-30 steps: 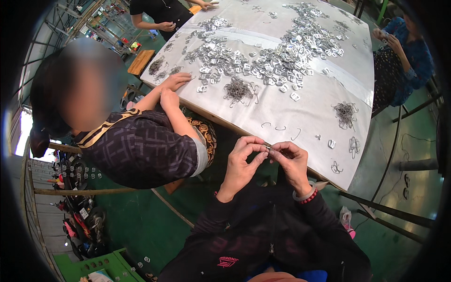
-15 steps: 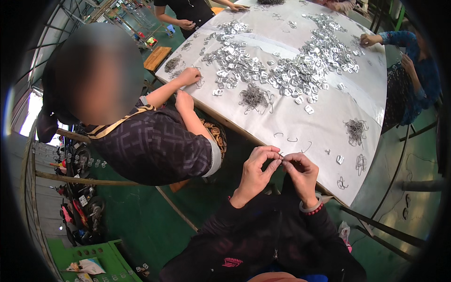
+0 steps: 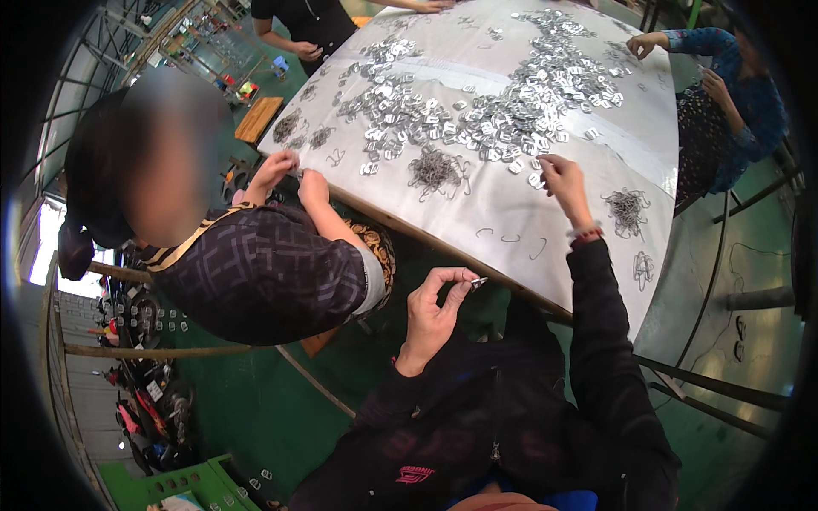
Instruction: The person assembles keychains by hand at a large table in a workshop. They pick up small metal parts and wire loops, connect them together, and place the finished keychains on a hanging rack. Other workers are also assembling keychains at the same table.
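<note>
Left hand (image 3: pixel 434 308) pinches a small metal clip (image 3: pixel 479 282) beside the table (image 3: pixel 511 213).

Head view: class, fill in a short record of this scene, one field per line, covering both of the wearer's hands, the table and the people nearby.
Left hand: raised before the chest, pinching a small metal piece at the fingertips
Right hand: stretched out over the table, at the edge of the pile of metal pieces
Table: pale cover, also bears tangles of wire hooks
Nearby: a person in a dark patterned top at the left, hands at the table edge
</note>
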The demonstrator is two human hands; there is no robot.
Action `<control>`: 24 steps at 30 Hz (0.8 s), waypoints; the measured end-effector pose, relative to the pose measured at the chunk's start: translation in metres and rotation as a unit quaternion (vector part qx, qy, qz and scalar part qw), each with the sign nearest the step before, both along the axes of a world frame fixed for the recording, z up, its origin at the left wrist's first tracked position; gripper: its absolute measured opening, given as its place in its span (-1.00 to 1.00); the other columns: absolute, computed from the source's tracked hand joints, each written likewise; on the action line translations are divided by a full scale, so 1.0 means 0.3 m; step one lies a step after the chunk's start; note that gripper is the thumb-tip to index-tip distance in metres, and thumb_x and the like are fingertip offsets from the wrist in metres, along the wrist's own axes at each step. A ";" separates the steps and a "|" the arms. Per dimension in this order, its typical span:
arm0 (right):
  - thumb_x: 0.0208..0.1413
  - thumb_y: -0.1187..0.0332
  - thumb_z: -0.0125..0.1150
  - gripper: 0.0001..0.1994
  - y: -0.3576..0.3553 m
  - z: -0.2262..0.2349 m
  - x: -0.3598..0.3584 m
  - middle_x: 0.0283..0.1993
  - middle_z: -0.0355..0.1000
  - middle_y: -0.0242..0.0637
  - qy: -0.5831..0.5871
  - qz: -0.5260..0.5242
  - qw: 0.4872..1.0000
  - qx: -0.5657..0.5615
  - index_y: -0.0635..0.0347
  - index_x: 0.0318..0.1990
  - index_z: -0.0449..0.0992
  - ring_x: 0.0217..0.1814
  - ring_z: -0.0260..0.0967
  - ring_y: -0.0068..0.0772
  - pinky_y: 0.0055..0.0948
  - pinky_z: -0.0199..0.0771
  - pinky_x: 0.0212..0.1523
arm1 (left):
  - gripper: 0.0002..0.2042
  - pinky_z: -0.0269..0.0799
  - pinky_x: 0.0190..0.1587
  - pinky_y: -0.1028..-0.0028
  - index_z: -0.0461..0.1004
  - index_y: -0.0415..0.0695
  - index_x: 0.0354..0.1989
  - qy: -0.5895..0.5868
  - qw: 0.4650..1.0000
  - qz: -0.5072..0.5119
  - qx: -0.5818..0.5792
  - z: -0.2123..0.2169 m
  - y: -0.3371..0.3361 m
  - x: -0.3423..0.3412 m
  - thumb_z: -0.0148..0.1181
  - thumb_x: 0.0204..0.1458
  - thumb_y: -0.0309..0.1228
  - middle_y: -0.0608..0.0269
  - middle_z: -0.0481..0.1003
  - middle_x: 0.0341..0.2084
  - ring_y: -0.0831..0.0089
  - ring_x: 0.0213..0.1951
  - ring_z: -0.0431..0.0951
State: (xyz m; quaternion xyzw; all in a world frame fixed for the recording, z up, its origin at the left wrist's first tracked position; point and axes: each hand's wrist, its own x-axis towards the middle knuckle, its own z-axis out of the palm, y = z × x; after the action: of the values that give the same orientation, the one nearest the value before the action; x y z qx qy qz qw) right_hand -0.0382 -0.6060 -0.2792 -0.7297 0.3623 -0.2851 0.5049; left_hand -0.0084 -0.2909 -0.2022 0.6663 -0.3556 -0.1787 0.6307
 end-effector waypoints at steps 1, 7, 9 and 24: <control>0.15 0.23 0.19 -0.72 -0.033 -0.055 0.030 -0.62 0.44 -0.20 0.058 0.000 0.998 -0.030 0.26 -0.14 0.60 -0.59 0.43 -0.40 -0.39 0.43 -0.53 | -0.91 0.43 -0.10 0.53 0.43 -0.28 -0.22 0.015 1.000 -0.009 0.007 -0.002 0.006 -0.007 0.13 0.18 -0.52 0.20 0.56 -0.30 0.55 -0.23 0.53; -0.01 0.39 0.21 -0.75 -0.036 -0.205 0.073 -0.42 0.51 0.02 0.148 -0.012 0.940 -0.306 0.31 -0.17 0.56 -0.43 0.53 -0.10 -0.26 0.50 -0.33 | -0.90 0.44 -0.09 0.53 0.43 -0.28 -0.21 0.025 0.999 -0.019 0.016 -0.028 0.043 -0.036 0.13 0.17 -0.52 0.22 0.54 -0.30 0.55 -0.23 0.51; -0.03 0.48 0.16 -0.75 0.005 -0.151 0.035 -0.45 0.50 -0.02 0.084 0.009 0.989 -0.123 0.35 -0.16 0.54 -0.46 0.54 -0.19 -0.34 0.51 -0.38 | -0.90 0.44 -0.10 0.52 0.43 -0.27 -0.21 -0.005 0.999 -0.023 0.025 -0.043 0.047 -0.033 0.14 0.17 -0.52 0.23 0.54 -0.29 0.55 -0.23 0.52; 0.05 0.63 0.26 -0.88 0.599 0.194 -0.227 -0.35 0.55 -0.26 -0.198 0.097 0.948 0.232 0.43 -0.24 0.57 -0.32 0.51 -0.54 -0.61 0.52 -0.25 | -0.89 0.46 -0.28 0.45 0.46 -0.27 -0.26 -0.149 0.986 -0.025 0.074 -0.113 -0.031 0.017 0.21 0.09 -0.51 0.13 0.54 -0.37 0.36 -0.32 0.59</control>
State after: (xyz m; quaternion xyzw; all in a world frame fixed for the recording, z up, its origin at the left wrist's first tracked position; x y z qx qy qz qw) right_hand -0.1063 -0.4262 -0.2210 -0.5532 0.2387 -0.2817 0.7467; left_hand -0.0032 -0.3003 -0.2362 0.7209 -0.4477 -0.1192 0.5154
